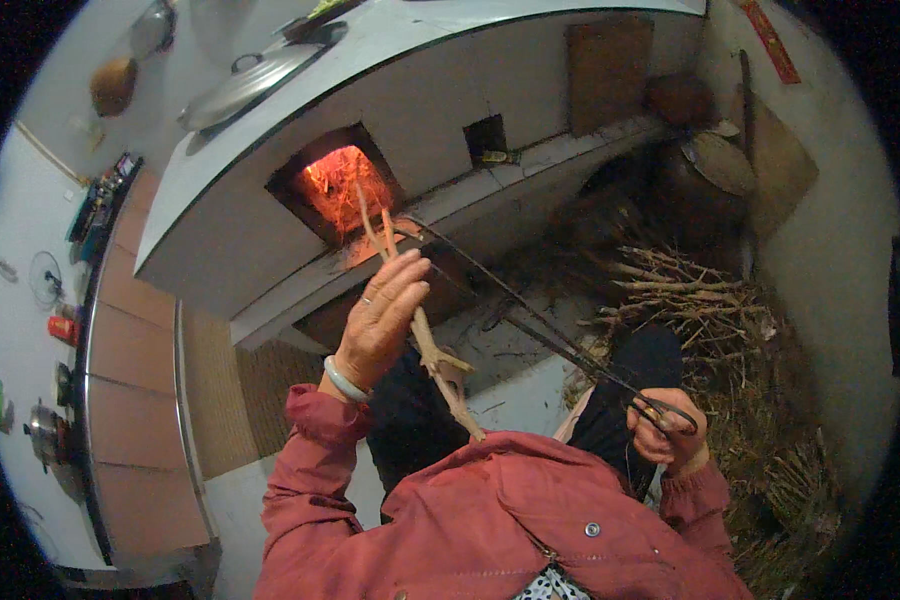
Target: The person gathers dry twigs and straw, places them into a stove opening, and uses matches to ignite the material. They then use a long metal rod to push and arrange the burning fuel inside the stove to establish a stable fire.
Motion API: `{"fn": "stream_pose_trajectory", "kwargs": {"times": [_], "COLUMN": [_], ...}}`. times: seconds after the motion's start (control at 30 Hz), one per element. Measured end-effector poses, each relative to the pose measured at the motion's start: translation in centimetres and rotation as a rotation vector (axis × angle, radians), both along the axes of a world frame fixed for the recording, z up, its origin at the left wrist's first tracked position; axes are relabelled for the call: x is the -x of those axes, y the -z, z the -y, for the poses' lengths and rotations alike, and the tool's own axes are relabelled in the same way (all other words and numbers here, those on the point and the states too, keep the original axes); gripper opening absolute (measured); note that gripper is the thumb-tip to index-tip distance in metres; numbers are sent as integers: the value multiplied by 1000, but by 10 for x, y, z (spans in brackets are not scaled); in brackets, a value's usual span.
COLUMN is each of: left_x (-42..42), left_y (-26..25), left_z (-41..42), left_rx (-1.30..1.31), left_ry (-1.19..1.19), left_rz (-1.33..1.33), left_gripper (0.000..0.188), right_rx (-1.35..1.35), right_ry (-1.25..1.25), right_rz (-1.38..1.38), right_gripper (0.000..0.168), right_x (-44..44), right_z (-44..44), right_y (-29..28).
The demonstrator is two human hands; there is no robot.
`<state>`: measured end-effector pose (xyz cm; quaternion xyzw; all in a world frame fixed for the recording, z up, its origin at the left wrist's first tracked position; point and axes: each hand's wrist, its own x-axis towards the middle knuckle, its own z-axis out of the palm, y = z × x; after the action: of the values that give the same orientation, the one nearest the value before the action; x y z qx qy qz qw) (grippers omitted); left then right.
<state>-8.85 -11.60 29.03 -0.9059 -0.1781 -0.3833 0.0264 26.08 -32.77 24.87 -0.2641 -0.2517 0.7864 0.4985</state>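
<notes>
My left hand (382, 315), with a ring and a pale bangle at the wrist, holds a forked wooden branch (435, 352). The branch's forked end points at the stove's firebox opening (345, 184), where a bright orange fire burns. Its lower end reaches the front of my red jacket. My left thumb is hidden. My right hand (664, 431) grips the looped handle of long dark metal fire tongs (581, 361) near my right knee. The tips of the tongs are at the ledge just below the firebox, close to the branch's fork.
The masonry stove (450, 157) carries a large metal lid (251, 82) on its white top. A smaller square opening (485, 140) is at the right. Piled sticks (682, 292) and dry brushwood (757, 450) lie on my right. Tiled cabinets (135, 420) stand at left.
</notes>
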Motion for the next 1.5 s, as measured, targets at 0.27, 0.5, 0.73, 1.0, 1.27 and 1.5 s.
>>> {"fn": "stream_pose_trajectory", "kwargs": {"times": [0.27,0.5,0.73,1.0,1.27,1.5], "left_x": [14,21,34,50,59,69], "left_y": [24,43,67,84,108,115], "left_z": [8,10,-1,-50,-97,-101], "left_rx": [-23,-12,-41,-44,86,220], "left_ry": [15,-64,-346,-456,-696,-736], "left_rz": [-210,-223,-130,-86,289,292], "left_gripper": [29,33,40,44,52,39], "right_rx": [7,42,19,-97,-258,-426], "right_ry": [-58,-136,-261,-284,-247,-228], "right_rz": [84,235,418,501,635,694], "right_gripper": [43,26,19,18,17,18], "right_x": [13,22,42,71,106,153], "right_z": [-26,-46,-84,-150,-236,-323], "right_y": [-8,-18,-14,-23,-27,-5]}}
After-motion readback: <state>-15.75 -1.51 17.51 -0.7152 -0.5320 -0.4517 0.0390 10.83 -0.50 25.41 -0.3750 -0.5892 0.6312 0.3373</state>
